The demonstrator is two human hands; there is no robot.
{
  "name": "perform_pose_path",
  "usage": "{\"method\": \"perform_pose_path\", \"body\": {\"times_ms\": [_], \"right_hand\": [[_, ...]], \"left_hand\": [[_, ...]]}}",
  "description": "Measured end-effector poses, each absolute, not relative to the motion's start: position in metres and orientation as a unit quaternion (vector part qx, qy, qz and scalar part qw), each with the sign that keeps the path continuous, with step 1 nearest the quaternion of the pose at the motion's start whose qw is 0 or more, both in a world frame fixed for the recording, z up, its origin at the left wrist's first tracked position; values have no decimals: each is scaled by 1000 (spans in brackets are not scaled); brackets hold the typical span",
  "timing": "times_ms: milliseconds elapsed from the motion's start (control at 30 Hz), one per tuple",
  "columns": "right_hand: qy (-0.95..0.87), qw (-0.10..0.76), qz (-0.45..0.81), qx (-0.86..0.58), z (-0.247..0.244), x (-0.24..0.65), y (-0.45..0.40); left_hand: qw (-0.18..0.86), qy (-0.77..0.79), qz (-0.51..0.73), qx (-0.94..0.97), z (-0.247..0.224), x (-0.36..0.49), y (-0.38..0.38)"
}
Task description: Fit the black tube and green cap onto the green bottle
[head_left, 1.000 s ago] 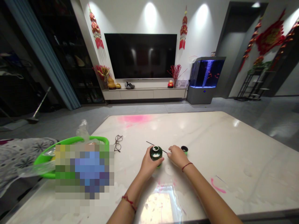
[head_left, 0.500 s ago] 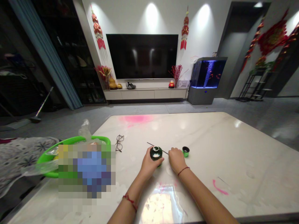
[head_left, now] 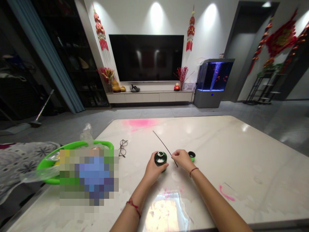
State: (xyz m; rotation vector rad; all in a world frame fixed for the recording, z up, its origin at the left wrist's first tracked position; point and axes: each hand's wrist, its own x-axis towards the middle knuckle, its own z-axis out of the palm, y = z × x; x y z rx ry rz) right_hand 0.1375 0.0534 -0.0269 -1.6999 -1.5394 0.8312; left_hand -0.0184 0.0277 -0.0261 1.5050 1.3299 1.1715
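While the left hand curls closed round a dark green bottle, steadying it upright on the table, the right hand seems to pinch a thin black rod between its fingertips, angled past the bottle's shoulder. A small green cup stands just beyond those fingers. Across the marble, left to right: a green plastic basket, wire glasses, a pink stain. Farther off, a wall-mounted television and a lit aquarium.
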Motion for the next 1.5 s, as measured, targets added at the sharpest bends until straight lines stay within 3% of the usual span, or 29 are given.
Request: {"method": "perform_pose_path", "body": {"times_ms": [267,500,700,1000,1233,1500], "right_hand": [[-459,508,518,-512,-7,135,52],[-362,538,605,-461,-1,132,45],[-371,496,656,-432,-4,130,42],[-559,361,594,-452,9,141,33],[-627,279,560,-463,10,153,29],[-644,208,601,-426,15,164,23]], "left_hand": [[410,517,455,597,-30,-21,30],[409,544,455,575,-26,-20,22],[240,559,473,637,-19,-19,16],[139,570,522,618,-15,-31,22],[-80,560,503,653,-10,-42,23],[-134,544,406,722,-9,-53,24]]}}
